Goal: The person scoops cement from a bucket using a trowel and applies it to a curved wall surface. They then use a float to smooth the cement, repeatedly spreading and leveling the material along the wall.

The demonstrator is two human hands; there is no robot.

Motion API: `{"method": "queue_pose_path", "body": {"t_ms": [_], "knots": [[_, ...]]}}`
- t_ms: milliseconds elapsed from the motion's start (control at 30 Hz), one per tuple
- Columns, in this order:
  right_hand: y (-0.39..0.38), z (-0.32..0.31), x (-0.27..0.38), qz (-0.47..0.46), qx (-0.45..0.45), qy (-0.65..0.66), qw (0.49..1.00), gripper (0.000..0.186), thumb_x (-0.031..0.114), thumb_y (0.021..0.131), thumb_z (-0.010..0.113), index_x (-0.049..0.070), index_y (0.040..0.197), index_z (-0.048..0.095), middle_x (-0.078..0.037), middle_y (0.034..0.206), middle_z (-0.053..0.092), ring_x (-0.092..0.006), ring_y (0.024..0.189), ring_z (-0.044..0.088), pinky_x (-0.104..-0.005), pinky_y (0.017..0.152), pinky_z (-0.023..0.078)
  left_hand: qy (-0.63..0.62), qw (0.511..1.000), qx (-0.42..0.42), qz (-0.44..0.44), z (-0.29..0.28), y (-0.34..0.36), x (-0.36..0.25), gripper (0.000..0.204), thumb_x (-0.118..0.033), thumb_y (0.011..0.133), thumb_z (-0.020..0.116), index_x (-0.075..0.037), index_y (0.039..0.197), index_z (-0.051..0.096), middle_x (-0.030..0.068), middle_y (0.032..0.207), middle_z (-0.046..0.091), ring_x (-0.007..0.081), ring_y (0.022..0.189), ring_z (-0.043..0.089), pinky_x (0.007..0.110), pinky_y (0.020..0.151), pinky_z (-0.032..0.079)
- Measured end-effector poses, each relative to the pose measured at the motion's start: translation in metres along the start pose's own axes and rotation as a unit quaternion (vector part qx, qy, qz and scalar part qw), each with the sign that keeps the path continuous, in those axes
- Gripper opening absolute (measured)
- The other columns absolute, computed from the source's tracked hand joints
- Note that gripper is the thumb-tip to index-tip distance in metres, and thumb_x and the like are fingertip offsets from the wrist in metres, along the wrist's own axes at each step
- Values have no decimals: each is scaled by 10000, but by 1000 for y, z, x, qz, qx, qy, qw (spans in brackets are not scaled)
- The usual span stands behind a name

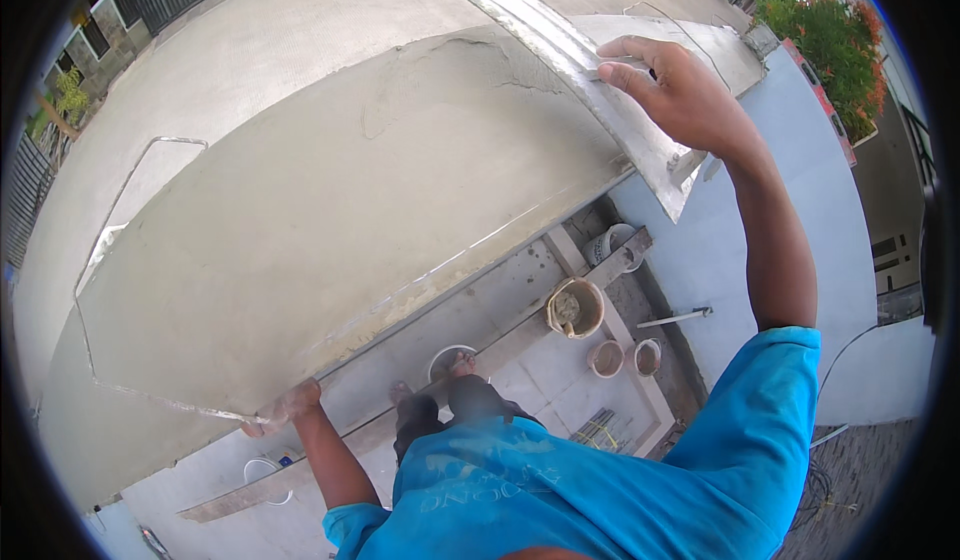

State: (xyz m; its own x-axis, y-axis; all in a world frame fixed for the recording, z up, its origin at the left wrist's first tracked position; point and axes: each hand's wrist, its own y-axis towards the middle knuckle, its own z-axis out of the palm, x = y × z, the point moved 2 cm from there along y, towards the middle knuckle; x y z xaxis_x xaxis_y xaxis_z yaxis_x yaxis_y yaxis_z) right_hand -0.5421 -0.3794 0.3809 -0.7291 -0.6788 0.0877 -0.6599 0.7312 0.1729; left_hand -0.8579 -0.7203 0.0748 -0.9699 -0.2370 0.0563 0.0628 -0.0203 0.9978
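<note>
A long metal float [560, 45], flat with a raised spine along it and smeared with grey mortar, lies slantwise across the right end of a plastered slab [300, 200]. My right hand [665, 85] grips it from above, thumb and fingers closed at the spine. At the slab's near edge, my left hand [290, 407] is closed at the end of a thin bent metal rod [87, 345]; its fingers are partly hidden. This rod loops over the slab's left end. Smooth wet mortar covers most of the slab, with a rough, ragged patch [490, 60] near its far edge.
Below are a bucket [575, 308] with mortar in it, two small pots [606, 359] and a white bucket [608, 245]. My feet [462, 364] stand near a plank [520, 335]. At right rises a light-blue wall [790, 200]; a paved road [300, 10] stretches beyond.
</note>
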Motion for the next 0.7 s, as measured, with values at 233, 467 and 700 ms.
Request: {"method": "queue_pose_path", "body": {"t_ms": [233, 467, 700], "knots": [[14, 43, 101, -26, -3, -86, 996, 316, 239, 960, 559, -30, 901, 714, -244, 851, 712, -407, 834, 699, -502, 789, 561, -7, 1000, 5, -1, -1, 3, 3, 233, -401, 1046, 451, -193, 1148, 477, 58, 1210, 471, 221, 1063, 472, 339, 870, 435], [15, 36, 26, 106, -9, -149, 983, 327, 313, 953, 615, 18, 1023, 739, -232, 908, 722, -404, 909, 693, -488, 858, 541, -13, 1000, -7, -19, -3, 0, 6, 240, -406, 1044, 452, -196, 1157, 481, 55, 1213, 474, 223, 1066, 472, 340, 878, 434], [27, 39, -117, 161, -9, -112, 981, 336, 364, 952, 651, 107, 1140, 761, -223, 1004, 739, -409, 968, 692, -478, 883, 528, -7, 1000, -7, -25, -3, -5, 5, 247, -410, 1042, 452, -199, 1166, 485, 52, 1215, 476, 225, 1069, 472, 342, 886, 432]]}}
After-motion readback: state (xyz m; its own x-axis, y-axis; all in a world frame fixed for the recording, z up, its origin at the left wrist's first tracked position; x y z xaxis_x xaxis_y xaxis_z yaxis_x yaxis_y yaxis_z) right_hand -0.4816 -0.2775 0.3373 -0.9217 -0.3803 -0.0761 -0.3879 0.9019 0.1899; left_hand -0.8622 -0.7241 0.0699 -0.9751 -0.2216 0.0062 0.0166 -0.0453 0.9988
